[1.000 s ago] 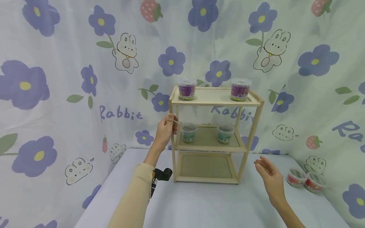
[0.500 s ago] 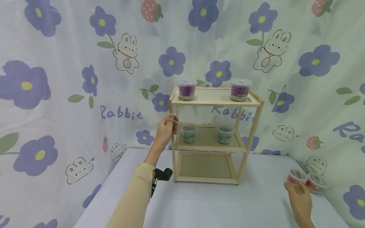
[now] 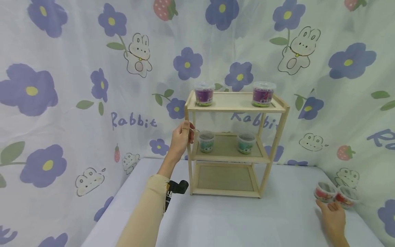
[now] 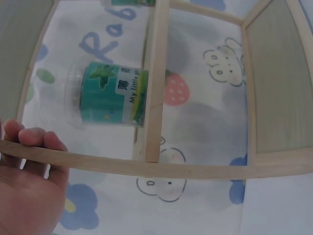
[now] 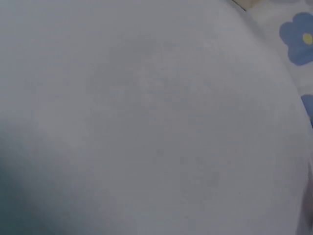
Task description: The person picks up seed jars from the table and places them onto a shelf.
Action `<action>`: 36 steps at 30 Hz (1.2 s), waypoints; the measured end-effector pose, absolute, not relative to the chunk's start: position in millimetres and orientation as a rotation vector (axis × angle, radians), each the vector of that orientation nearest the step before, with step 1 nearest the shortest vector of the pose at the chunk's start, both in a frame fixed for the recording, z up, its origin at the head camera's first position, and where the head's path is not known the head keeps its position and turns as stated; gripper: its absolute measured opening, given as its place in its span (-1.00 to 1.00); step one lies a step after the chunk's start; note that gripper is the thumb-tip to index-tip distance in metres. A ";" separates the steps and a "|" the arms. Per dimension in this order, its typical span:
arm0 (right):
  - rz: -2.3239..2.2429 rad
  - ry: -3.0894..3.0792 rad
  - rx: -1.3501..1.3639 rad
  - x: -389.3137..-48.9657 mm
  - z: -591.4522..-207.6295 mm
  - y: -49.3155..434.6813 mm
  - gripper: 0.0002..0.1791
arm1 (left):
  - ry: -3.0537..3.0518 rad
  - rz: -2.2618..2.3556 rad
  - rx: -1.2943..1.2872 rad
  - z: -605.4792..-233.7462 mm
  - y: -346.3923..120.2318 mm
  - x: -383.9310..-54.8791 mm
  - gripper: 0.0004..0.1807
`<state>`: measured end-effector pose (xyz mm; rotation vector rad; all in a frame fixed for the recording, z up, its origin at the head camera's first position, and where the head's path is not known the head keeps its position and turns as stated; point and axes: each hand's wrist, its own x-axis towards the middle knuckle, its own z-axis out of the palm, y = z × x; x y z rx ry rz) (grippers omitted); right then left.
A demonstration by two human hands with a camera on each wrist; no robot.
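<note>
My left hand point(image 3: 181, 139) grips the left front post of a three-tier wooden shelf point(image 3: 231, 159); in the left wrist view fingers point(image 4: 33, 137) wrap over that post point(image 4: 107, 164). Far right on the table, my right hand point(image 3: 334, 219) is at the near side of two red-labelled lidded plastic tubs, the left one point(image 3: 325, 192) and the right one point(image 3: 347, 198). Its thumb lies by the left tub's base and its fingers near the gap between them. Whether they pinch a tub is hidden. The right wrist view shows mostly white tablecloth.
Two purple-labelled tubs, left point(image 3: 204, 94) and right point(image 3: 263, 94), stand on the top tier. Green-labelled tubs, left point(image 3: 206, 142) and right point(image 3: 246, 144), stand on the middle one. A patterned curtain point(image 3: 74, 144) surrounds the white table point(image 3: 228, 219).
My right hand has moved right from beside the shelf to the red-labelled tubs. My left hand keeps its grip on the post. The head view has shifted slightly.
</note>
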<state>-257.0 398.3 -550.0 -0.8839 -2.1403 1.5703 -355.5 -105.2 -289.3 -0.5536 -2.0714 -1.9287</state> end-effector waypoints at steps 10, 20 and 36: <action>1.448 -2.032 -0.824 -282.7 -548.3 411.4 -0.32 | -2.062 -1.932 -0.555 -293.9 -106.5 -366.9 -0.59; 1.363 -2.098 -0.811 -298.6 -541.0 427.7 -0.18 | -2.020 -1.905 -0.578 -305.0 -100.6 -383.5 -0.54; 1.502 -2.076 -0.909 -302.5 -557.7 432.0 -0.14 | -2.042 -1.867 -0.586 -307.6 -102.3 -380.4 -0.47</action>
